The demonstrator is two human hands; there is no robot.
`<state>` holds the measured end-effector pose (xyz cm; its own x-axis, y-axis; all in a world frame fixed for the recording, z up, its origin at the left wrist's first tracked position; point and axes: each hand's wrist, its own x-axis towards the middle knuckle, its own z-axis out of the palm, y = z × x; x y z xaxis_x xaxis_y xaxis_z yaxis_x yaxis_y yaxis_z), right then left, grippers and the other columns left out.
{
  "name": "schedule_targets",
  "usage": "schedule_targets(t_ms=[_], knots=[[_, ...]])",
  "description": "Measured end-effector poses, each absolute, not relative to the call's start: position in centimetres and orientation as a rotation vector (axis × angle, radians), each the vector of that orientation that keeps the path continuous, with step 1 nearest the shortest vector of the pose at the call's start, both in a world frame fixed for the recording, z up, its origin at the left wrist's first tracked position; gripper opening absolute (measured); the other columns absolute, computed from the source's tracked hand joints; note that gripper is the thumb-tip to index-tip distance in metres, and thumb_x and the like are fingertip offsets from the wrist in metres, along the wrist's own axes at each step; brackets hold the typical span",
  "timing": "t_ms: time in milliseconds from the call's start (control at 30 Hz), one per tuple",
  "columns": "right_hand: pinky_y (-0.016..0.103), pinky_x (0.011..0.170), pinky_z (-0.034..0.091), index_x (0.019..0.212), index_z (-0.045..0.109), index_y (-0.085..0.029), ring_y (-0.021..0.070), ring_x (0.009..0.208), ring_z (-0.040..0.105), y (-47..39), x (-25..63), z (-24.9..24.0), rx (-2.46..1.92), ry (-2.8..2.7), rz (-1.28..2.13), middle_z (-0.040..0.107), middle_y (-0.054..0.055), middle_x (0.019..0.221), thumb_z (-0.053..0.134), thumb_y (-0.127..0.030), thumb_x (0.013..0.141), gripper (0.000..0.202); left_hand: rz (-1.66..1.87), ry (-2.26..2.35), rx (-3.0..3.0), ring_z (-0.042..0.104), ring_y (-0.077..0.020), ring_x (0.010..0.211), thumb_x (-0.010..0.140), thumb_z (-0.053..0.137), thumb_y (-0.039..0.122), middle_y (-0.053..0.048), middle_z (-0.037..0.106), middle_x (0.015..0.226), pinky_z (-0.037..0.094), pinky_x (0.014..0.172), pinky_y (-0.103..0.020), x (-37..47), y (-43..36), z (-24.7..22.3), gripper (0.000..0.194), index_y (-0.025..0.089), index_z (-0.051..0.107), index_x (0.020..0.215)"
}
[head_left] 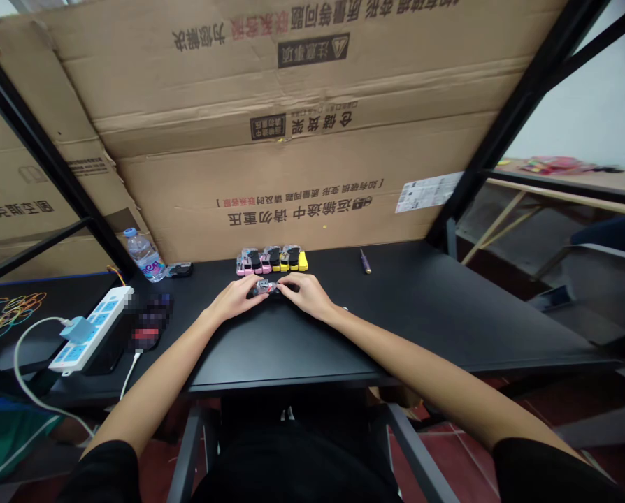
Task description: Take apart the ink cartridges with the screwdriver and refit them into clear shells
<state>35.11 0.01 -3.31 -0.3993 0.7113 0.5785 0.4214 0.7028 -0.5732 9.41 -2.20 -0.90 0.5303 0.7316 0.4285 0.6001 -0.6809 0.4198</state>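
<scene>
On the black table (396,307), a small dark object in clear plastic wrap (265,287) lies between my two hands. My left hand (238,296) grips its left end between thumb and fingers. The fingertips of my right hand (303,292) are pinched on its right end. Just beyond them stands a row of small wrapped pieces: pink and black ones (252,261) on the left, yellow and black ones (290,259) on the right. The finer details of the held object are too small to make out.
A screwdriver (365,262) lies to the right of the row. At the left are a water bottle (145,256), a black wrapped item (180,270), a white power strip (92,328) and a phone on a cable. Cardboard (291,168) rises behind the table.
</scene>
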Motion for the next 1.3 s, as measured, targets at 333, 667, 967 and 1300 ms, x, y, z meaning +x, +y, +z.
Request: schedule_targets(t_ms=[333,667,967,1300], knots=[[0.037,0.083,0.061,0.101,0.083,-0.022,0.0246,0.086,0.078,1.2,35.2,-4.4,-0.884,-2.0,0.558,0.085,0.007,0.1,0.065,-0.036,0.101,0.022,0.93,1.167,2.382,0.075,-0.0259,0.088,0.098,0.07,0.045,-0.008,0.078,0.103,0.059,0.088,-0.038,9.0,-2.1,-1.2,0.046,0.022,0.062,0.138],[0.04,0.082,0.064,0.096,0.084,-0.021,0.026,0.08,0.079,2.8,36.9,-4.7,-0.987,-1.914,0.578,0.085,0.007,0.091,0.067,-0.038,0.098,0.024,1.053,1.057,1.971,0.08,-0.0267,0.106,0.098,0.072,0.047,-0.014,0.078,0.122,0.064,0.096,-0.044,8.1,-0.4,-2.6,0.072,0.022,0.04,0.158],[0.044,0.095,0.064,0.12,0.08,-0.024,0.0266,0.098,0.078,1.6,36.3,-4.1,-0.925,-1.957,0.54,0.083,0.009,0.11,0.08,-0.034,0.09,0.032,1.001,1.006,1.815,0.08,-0.0279,0.106,0.091,0.081,0.045,-0.018,0.072,0.137,0.067,0.091,-0.045,8.4,0.1,-3.7,0.074,0.025,0.047,0.154],[0.044,0.092,0.065,0.112,0.081,-0.021,0.0259,0.095,0.079,2.4,36.9,-4.6,-0.928,-2.001,0.563,0.083,0.009,0.108,0.073,-0.025,0.091,0.023,0.959,1.018,1.938,0.079,-0.0251,0.101,0.103,0.063,0.049,-0.012,0.077,0.121,0.065,0.09,-0.04,8.5,-0.2,-3.0,0.055,0.021,0.054,0.15]])
